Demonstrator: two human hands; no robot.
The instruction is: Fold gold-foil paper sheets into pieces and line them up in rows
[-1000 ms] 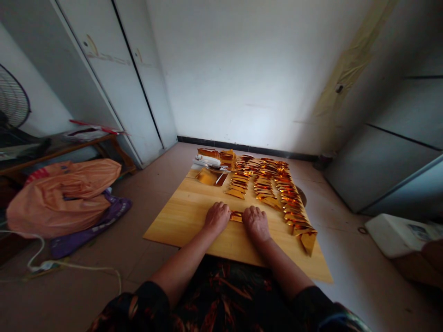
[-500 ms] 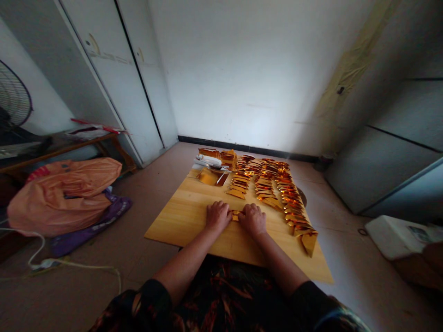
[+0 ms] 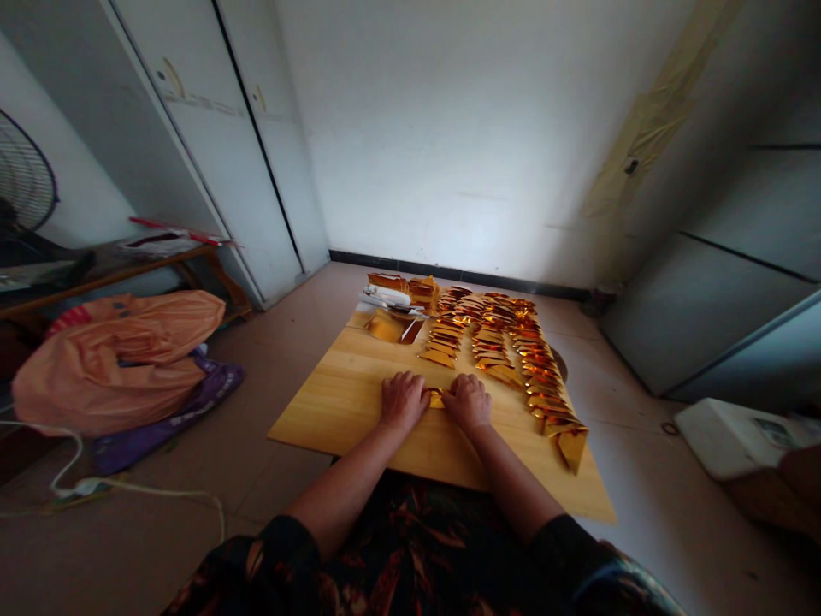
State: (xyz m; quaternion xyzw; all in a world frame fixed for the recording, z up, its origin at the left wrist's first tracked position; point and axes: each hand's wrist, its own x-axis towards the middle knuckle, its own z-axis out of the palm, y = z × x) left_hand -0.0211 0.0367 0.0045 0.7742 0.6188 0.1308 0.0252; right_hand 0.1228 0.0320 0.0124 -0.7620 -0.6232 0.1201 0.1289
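Note:
Between my hands is a small piece of gold foil paper (image 3: 436,399), close to the board's surface. My left hand (image 3: 404,399) has its fingers curled and grips the left end of the piece. At the other end, my right hand (image 3: 469,401) holds it with bent fingers. Only the middle of the foil paper shows; the fingers cover both ends. Beyond my hands, rows of folded gold foil pieces (image 3: 493,340) lie overlapping, and the longest row runs down the right side of the wooden board (image 3: 339,402).
At the board's far left are a shallow tray (image 3: 392,328) with gold sheets, a white packet (image 3: 386,296) and stacked gold paper (image 3: 420,291). An orange bag (image 3: 121,359) lies on the floor to the left, near a cable (image 3: 173,494). A white box (image 3: 735,441) stands at right.
Both hands stay at the same spot, holding the foil paper. The visible middle of the piece looks slightly different in shape and shine.

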